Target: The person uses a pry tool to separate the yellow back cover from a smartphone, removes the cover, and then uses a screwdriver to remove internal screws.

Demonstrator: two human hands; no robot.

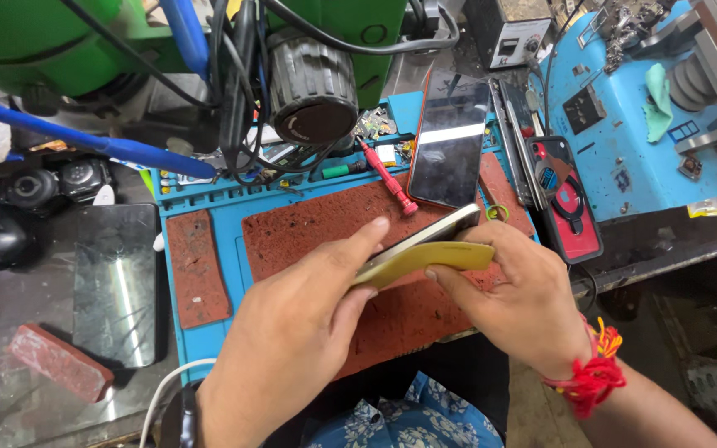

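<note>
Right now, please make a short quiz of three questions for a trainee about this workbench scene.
1. True or false: both hands hold the phone.
2. Which wrist wears the red thread band? A left, B right.
3. What colour is the screwdriver on the mat?

Key: 1 true: left hand and right hand grip it. 2 B. 3 red.
</note>
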